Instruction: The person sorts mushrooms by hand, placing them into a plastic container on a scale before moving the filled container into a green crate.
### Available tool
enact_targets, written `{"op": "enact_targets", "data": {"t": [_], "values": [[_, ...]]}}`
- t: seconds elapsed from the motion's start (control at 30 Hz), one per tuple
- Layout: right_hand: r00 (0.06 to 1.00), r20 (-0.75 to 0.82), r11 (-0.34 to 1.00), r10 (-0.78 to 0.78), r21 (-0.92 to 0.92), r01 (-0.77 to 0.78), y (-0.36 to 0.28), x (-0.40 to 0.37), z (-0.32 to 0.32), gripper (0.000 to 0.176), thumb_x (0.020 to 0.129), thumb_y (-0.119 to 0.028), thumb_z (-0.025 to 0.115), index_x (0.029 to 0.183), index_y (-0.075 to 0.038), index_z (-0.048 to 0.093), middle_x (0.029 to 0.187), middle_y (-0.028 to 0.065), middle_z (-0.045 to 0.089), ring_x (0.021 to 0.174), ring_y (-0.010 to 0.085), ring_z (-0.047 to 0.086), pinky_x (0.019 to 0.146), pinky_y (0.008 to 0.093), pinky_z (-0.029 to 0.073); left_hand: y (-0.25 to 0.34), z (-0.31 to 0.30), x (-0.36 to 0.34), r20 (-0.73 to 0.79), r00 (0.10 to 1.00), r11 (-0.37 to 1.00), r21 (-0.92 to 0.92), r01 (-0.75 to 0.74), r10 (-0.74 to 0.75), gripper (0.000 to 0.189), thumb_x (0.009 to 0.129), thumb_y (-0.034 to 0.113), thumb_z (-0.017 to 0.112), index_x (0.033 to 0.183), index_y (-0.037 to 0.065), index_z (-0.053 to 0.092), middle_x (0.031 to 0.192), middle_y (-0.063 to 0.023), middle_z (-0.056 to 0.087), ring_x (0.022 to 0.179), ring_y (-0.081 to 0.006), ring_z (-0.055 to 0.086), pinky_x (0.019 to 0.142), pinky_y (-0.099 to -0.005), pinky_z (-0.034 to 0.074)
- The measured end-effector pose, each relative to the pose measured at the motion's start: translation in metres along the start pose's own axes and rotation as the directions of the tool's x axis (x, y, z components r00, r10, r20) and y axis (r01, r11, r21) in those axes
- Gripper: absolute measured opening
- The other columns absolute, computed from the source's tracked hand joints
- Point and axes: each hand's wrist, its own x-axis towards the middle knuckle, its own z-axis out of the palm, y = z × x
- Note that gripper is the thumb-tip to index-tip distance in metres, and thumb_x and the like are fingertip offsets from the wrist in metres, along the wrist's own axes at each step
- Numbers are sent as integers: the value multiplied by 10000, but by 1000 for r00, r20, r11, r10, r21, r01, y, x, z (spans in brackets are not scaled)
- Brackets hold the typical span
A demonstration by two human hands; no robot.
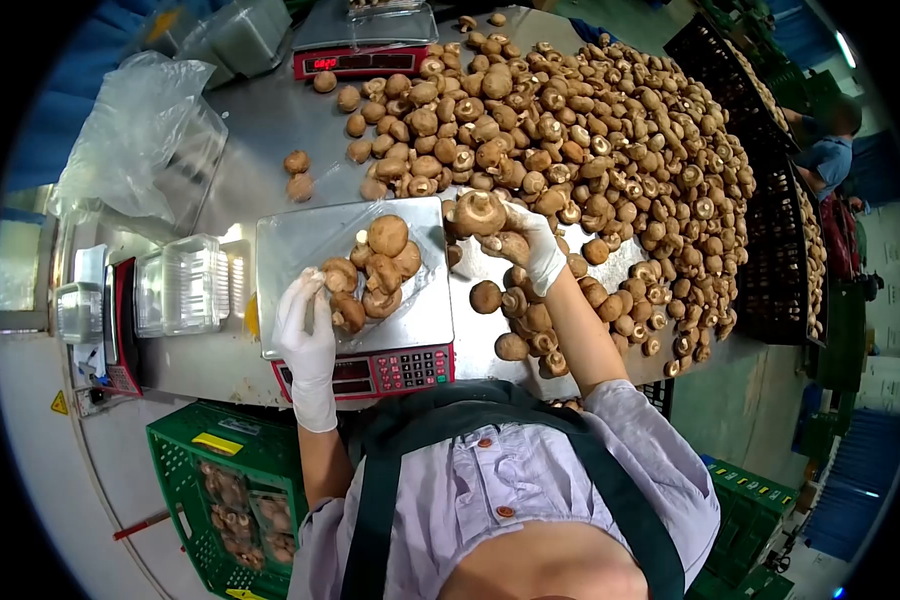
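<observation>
My left hand [308,325], in a white glove, is at the left side of the scale [430,300], its fingertips closed on a mushroom [339,274] at the edge of a small group. Several brown mushrooms [387,235] sit on the scale in a clear plastic tray or film. My right hand [530,243], also gloved, is just right of the scale and holds mushrooms [479,213], with one large cap facing the scale. Beside and beyond it spreads a big heap of mushrooms [620,140] on the metal table [240,170].
A second scale [365,62] stands at the back. Clear plastic trays [180,285] and a plastic bag [135,130] are at the left. A green crate [170,470] with packed mushrooms is below left. Black crates [770,230] line the right, where another person [832,150] is.
</observation>
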Motion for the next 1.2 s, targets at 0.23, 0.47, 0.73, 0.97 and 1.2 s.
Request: {"op": "enact_targets", "data": {"t": [0.23,0.47,0.73,0.97,1.2], "values": [[946,278,959,170,-267,-94,21,9,46,605,802,-304,653,1273,1,427,1147,115,553,1030,187,552,831,281,490,-2,-8,-8,-25,1000,1000,19,-13,13,196,753,-43,587,937,13,627,1005,-125,624,944,-260,601,839,-329,472],[779,625,-320,-49,-749,581,57,17,138,513,736,-249,673,1197,-88,515,1121,146,549,960,275,576,780,323,477,-21,-29,-24,-122,992,996,75,52,-43,175,763,-43,585,929,-2,620,970,-127,629,929,-254,606,817,-329,472],[849,525,-97,-63,-850,518,39,21,147,444,725,-283,683,1127,-119,591,981,89,649,736,189,611,693,276,490,-29,-53,-30,-179,980,991,95,99,-81,145,773,-42,580,909,-6,617,959,-120,629,917,-247,609,812,-321,475],[937,-292,974,-191,65,219,5,8,82,323,914,-210,451,1121,28,517,1071,150,593,740,156,547,665,250,487,-38,-77,-31,-261,936,953,128,276,-236,162,820,13,554,964,-35,610,989,-117,637,940,-213,600,846,-294,448],[964,-223,988,-148,19,156,15,-26,48,396,870,-90,471,1202,115,406,1205,247,500,1067,305,535,905,368,474,-41,-77,-25,-292,937,968,100,230,-193,148,785,-9,584,928,8,621,968,-92,638,917,-225,608,802,-305,474]]}}
